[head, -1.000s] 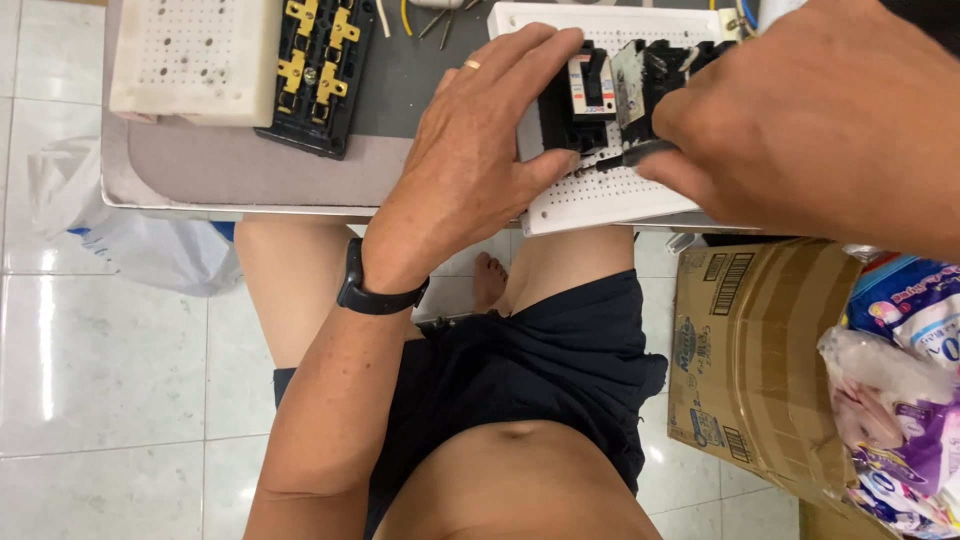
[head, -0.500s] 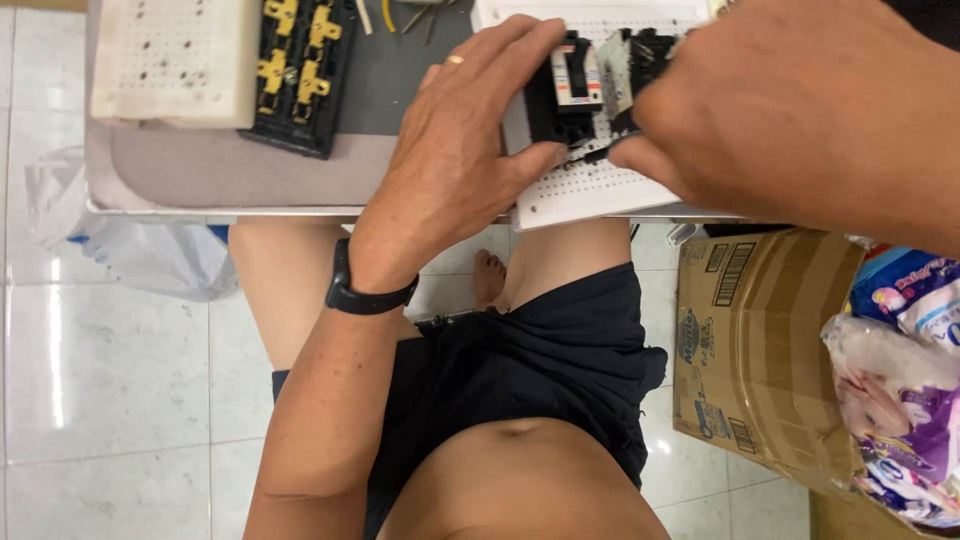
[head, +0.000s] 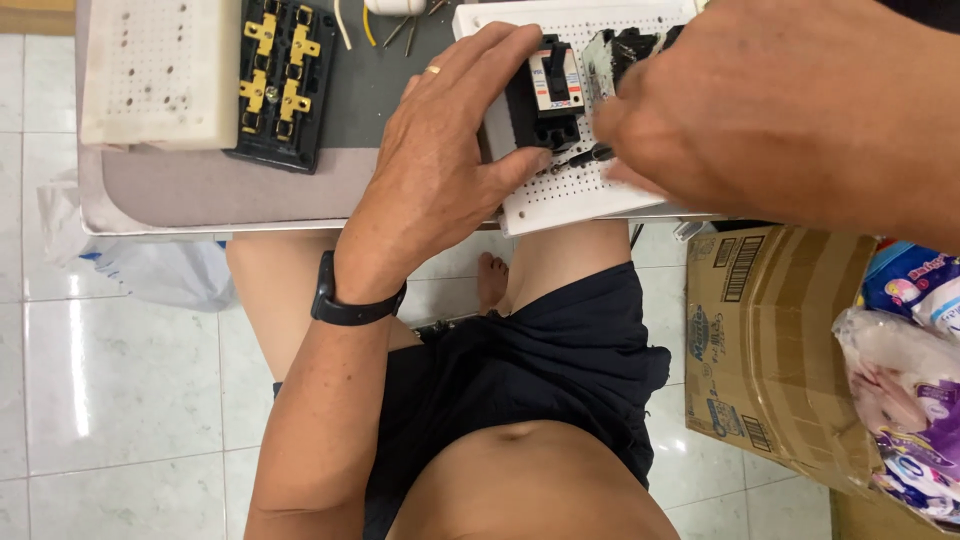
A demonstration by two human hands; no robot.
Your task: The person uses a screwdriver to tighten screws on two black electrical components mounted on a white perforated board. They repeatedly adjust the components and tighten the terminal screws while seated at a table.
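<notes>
My left hand (head: 440,160) presses down on a black circuit breaker (head: 548,100) with a white label, holding it against a white perforated board (head: 570,190) on the table. A ring and a black wristband are on that hand and wrist. My right hand (head: 760,110) comes in from the right, close to the camera, gripping a dark screwdriver (head: 585,157) whose tip points at the breaker's lower edge. More dark components behind the breaker are mostly hidden by my right hand.
A second white perforated board (head: 160,75) and a black terminal block with brass fittings (head: 280,80) lie at the table's left. A grey mat (head: 230,185) covers the table. A cardboard box (head: 780,340) and plastic packages (head: 910,400) stand on the tiled floor at right.
The view has shifted slightly. My right hand has moved a little down and left, bringing the screwdriver tip under the breaker. My left hand stays on the breaker.
</notes>
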